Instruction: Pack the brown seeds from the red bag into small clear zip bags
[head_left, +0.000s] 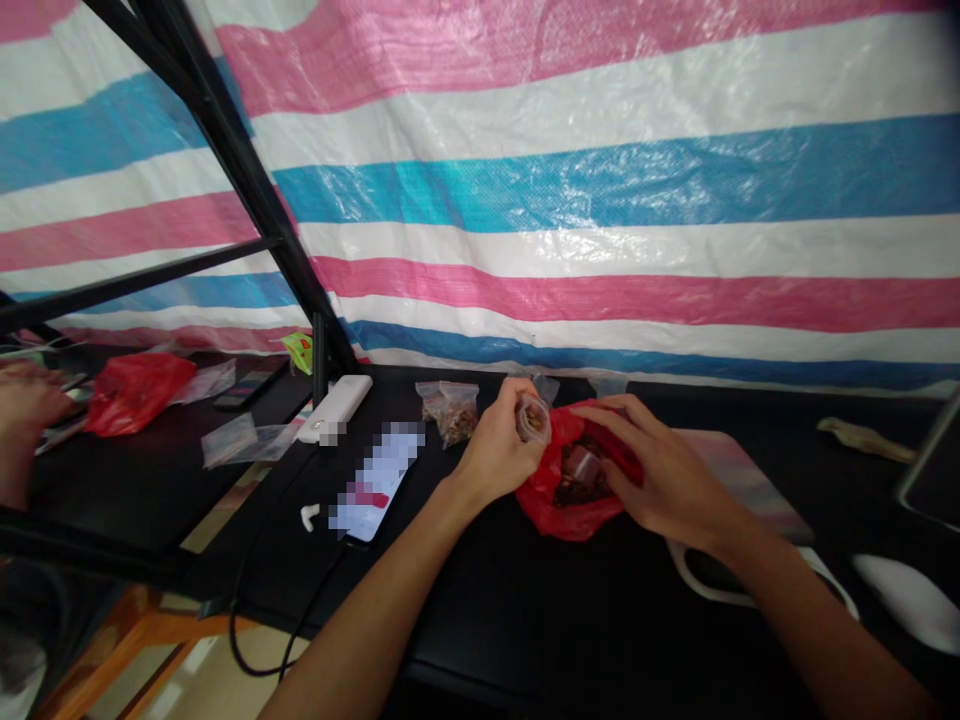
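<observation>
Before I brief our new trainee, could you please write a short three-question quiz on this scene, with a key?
1. True or false: the left hand holds a clear container.
2. The bag at the right hand is: a) green b) red c) blue.
3. Fill in: in this view, the white earbud lies to the ____ of the lit phone.
Key: 1 true; 2 b; 3 left.

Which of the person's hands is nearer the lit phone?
Left. The left hand is right of the phone; the right hand is farther right, at the red bag.
</observation>
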